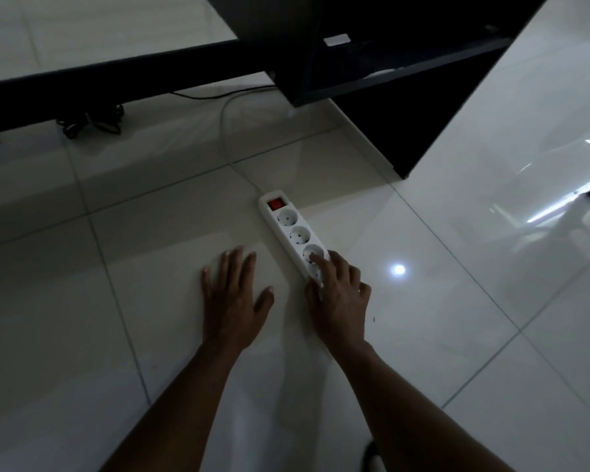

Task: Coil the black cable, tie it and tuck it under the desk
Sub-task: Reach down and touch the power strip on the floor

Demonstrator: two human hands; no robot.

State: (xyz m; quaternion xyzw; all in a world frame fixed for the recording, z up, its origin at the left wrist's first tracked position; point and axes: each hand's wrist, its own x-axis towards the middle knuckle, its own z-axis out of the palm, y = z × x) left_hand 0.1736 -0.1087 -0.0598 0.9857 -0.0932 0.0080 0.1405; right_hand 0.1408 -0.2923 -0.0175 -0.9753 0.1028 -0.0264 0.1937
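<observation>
Black cable (89,122) bundled on floor, partly under dark desk (116,80).

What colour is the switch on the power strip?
Red, on the white power strip's switch; clearest in the head view.

Two bare forearms come up from the lower edge of the picture, each ending in a bare hand. The left grip (234,298) shows no ring and no glove; behind it, the wrist carries no watch or band, and the forearm is uncovered down to the frame's edge, with no sleeve or cuff in sight. The right grip (338,294) is likewise plain, its fingers free of rings, and the wrist and forearm behind it are unclothed as far as the picture reaches. Both arms look slim and smooth in the dim light; finer detail such as nails or marks is too dark to make out
</observation>
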